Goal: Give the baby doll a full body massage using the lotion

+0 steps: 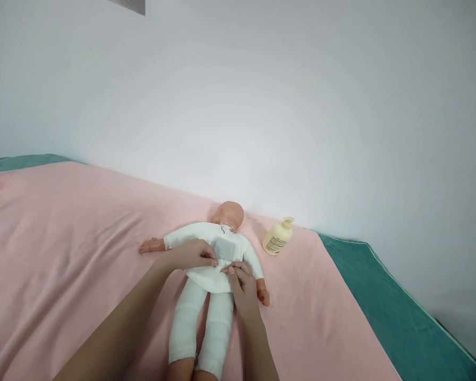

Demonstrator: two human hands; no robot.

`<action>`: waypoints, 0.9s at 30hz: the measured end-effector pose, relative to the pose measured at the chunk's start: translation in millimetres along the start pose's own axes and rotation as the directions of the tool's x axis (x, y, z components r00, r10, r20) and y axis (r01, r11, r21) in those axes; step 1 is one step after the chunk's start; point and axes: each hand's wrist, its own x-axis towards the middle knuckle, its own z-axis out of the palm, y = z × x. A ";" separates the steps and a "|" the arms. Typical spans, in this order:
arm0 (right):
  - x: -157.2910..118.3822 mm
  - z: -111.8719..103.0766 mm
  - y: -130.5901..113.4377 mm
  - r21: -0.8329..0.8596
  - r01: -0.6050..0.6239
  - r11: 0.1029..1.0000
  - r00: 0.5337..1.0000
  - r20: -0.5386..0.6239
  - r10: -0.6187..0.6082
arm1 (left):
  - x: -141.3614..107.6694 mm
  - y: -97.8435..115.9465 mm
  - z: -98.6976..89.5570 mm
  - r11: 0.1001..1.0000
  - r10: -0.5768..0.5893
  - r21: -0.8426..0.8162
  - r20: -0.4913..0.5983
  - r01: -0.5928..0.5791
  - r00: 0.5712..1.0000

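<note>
A baby doll (218, 286) with a white cloth body lies stretched out, its bald head toward the wall and its legs toward me. A grey rectangular patch (225, 247) sits on the upper part of its torso. Just below the patch, my left hand (196, 254) pinches the white cloth at the waist, thumb and fingers together. From the other side, my right hand (241, 283) is closed on the same gathered cloth, its fingertips close to those of the left. My hands hide part of the doll's waist.
A pale yellow pump bottle (277, 237) leans slightly, right of the doll's head. Under everything spreads a wrinkled pink sheet (83, 238), with a green cover (384, 286) showing at its right and far left. A white wall (238, 106) rises behind.
</note>
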 end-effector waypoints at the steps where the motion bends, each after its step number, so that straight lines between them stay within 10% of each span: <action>1: -0.8 -0.1 0.1 -0.003 0.014 1.000 1.000 -0.015 -0.014 | 1.0 -0.3 -0.9 1.000 0.020 0.003 0.012 -0.020 1.000; 19: 36.6 -2.3 -7.7 -0.169 -0.006 0.986 0.993 -0.113 -0.014 | 12.0 7.7 3.6 0.998 0.051 0.050 -0.120 -0.046 0.991; 27: 79.5 3.6 4.0 -0.211 0.055 0.976 0.976 -0.197 -0.097 | 23.2 -0.8 13.0 0.969 0.235 0.020 -0.406 -0.248 0.883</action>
